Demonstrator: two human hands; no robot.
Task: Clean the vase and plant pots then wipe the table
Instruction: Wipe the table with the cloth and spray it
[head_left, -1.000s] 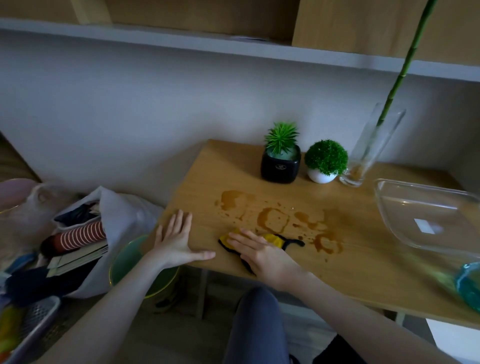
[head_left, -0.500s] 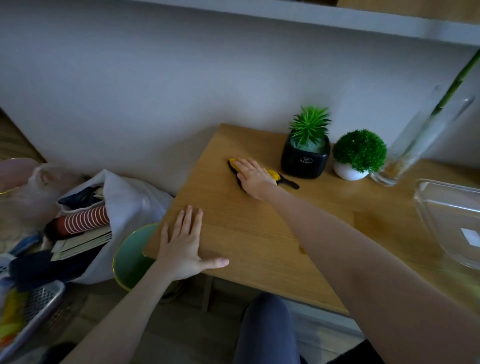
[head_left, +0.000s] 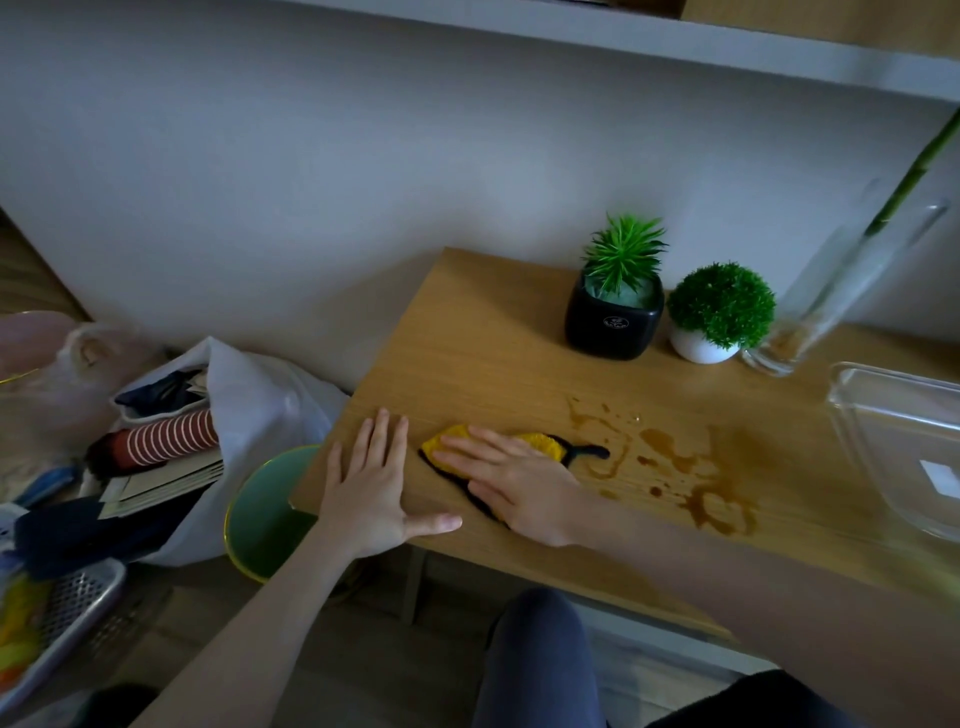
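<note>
Here, left hand (head_left: 371, 486) flat, fingers spread, palm on wooden worktop (head_left: 498, 353) edge. Right hand (head_left: 511, 480) flat, fingers straight, pressing yellow black-edged cloth (head_left: 545, 446) beside brown puddles (head_left: 691, 475). Black square pot (head_left: 613, 325), white round pot (head_left: 698, 349), tall glass vase (head_left: 831, 291) along grey wall behind.

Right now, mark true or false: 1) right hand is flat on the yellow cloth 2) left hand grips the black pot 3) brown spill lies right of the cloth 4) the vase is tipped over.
1) True: the right hand presses flat on the yellow cloth.
2) False: the left hand rests flat on the table, far from the black pot.
3) True: the brown spill lies right of the cloth.
4) False: the vase stands on its base.
</note>
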